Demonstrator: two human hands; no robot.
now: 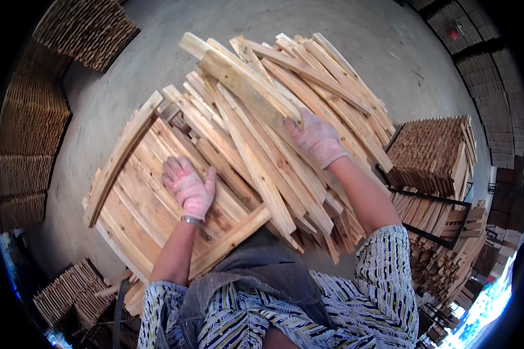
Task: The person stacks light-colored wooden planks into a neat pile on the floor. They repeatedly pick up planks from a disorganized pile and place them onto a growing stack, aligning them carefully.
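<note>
My left hand (pixel 190 187), in a pale pink work glove, rests flat with its fingers stretched out on a row of side-by-side wooden slats (pixel 135 192). A long wooden strip (pixel 124 157) crosses the far left end of that row, and another strip (pixel 230 239) runs along the side nearest my body. My right hand (pixel 317 138), gloved alike, is closed around the near end of a wooden board (pixel 239 81). That board slants away to the upper left over a loose pile of slats (pixel 326 87). Whether a second board is in the grip is hard to tell.
Stacked wooden pieces (pixel 431 154) stand at the right, with a dark metal frame (pixel 434 224) beside them. Tall stacks (pixel 32 134) line the left wall. A smaller bundle (pixel 75 294) lies at lower left. Grey concrete floor (pixel 174 35) stretches behind the pile.
</note>
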